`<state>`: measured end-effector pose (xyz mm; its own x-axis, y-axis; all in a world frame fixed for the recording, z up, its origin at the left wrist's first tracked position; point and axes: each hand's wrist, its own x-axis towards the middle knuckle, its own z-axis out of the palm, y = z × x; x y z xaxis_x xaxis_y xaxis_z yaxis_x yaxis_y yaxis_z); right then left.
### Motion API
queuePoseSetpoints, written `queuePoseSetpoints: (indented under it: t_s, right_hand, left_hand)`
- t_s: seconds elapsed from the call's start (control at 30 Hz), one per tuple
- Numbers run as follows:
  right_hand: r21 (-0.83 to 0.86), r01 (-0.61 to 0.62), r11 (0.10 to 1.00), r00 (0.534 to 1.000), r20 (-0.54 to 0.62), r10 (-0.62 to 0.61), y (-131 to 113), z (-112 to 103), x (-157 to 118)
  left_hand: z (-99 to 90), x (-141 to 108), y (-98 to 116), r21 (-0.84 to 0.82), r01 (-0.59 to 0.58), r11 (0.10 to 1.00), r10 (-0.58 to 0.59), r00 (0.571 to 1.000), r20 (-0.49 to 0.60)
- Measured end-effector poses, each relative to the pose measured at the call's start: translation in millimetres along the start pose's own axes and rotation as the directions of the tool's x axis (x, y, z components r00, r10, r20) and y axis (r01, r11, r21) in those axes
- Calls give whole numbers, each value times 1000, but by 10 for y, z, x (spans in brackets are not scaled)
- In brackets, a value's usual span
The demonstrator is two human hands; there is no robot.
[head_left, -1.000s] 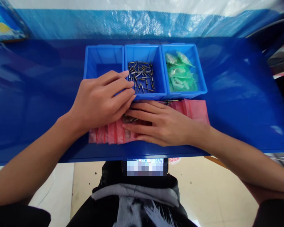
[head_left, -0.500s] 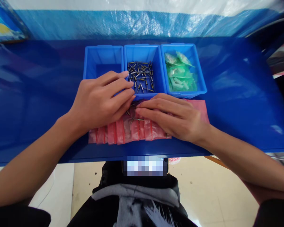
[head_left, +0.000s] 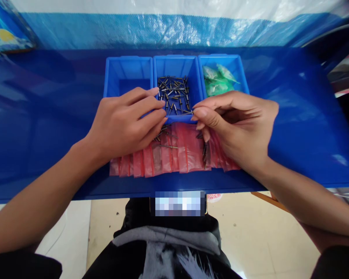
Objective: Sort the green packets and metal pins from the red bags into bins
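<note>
My left hand [head_left: 128,120] reaches over the front of the left and middle bins, fingers extended and slightly apart, thumb hidden below. Under and beside its fingertips, several pop rivets [head_left: 171,147] lie on a row of overlapping pink zip bags [head_left: 189,149]. My right hand [head_left: 235,124] is at the front right of the middle blue bin [head_left: 178,117], thumb and forefinger pinched on a thin pop rivet [head_left: 189,112] that pokes out leftward. More pop rivets [head_left: 174,91] lie loose in that bin. Below the right fingers, dark rivets [head_left: 204,153] rest on the bags.
The left blue bin [head_left: 129,64] stands beside the middle one. On the right, another blue bin [head_left: 244,73] contains green-tinted bags [head_left: 218,83] of small parts. All three stand on a blue table [head_left: 302,116]. A pixelated device [head_left: 177,203] shows below the table edge.
My right hand has lifted from the pink bags, turned, and moved up and right to the middle bin's front corner, now pinching a rivet. My left hand has stayed nearly still.
</note>
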<state>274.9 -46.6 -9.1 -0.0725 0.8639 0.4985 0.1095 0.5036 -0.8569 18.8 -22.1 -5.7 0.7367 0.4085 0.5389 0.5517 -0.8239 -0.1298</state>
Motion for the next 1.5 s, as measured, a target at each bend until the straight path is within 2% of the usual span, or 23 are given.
queuePoseSetpoints:
  t_s: [0.07,0.13,0.2,0.23,0.27,0.3,0.33,0.4,0.43,0.5,0.63,0.77,0.9,1.03,1.23,1.4,1.5]
  right_hand:
    - [21,28,999,999,-32,-27,-5,8,-11]
    - [-10,45,999,999,-8,-45,-43,-20,-24]
    - [-136,147,980,988,71,-138,-101,-80,-34]
    - [-205,248,947,965,139,-223,-128,-113,-38]
    - [-255,365,895,922,232,-310,-146,-143,-42]
    - [-266,494,828,851,343,-397,-151,-164,-46]
    - [-243,610,754,758,455,-467,-143,-172,-52]
    - [-186,745,641,592,628,-505,-87,-149,-73]
    - [-176,776,606,539,683,-493,-48,-121,-87]
    - [-188,796,575,500,741,-449,31,-58,-117]
    - [-205,787,582,492,778,-390,105,1,-145]
    - [-221,805,551,491,770,-408,85,-21,-143]
    - [-214,787,578,505,762,-405,64,-24,-156]
    - [-231,768,598,520,770,-370,55,-11,-161]
    - [-225,760,610,501,801,-329,21,-22,-134]
    - [-226,732,643,517,798,-308,-5,-36,-122]
    - [-226,728,647,522,795,-310,2,-26,-132]
  left_hand:
    - [0,11,2,8,-9,1000,9,1000,-18]
    - [9,20,-3,27,-43,999,45,998,-51]
    - [19,27,-11,47,-76,996,79,994,-79]
    - [24,31,-15,52,-78,996,83,993,-84]
    - [27,34,-17,52,-72,996,76,994,-80]
    - [29,37,-18,48,-68,997,72,994,-78]
    - [30,40,-18,45,-72,996,75,994,-76]
    - [31,43,-15,38,-79,996,82,994,-78]
    - [32,43,-12,34,-81,996,84,993,-80]
    - [36,37,-5,24,-68,997,70,994,-87]
    - [43,18,-2,6,-40,999,40,997,-66]
    - [41,18,-19,38,-55,998,57,996,-65]
    - [41,21,-38,77,-87,993,92,993,-74]
    - [39,8,-33,65,-71,995,76,994,-73]
    - [15,-13,-11,38,14,999,-15,1000,28]
    - [18,5,-35,56,-85,995,88,995,-56]
    - [26,14,-25,50,-68,996,71,996,-59]
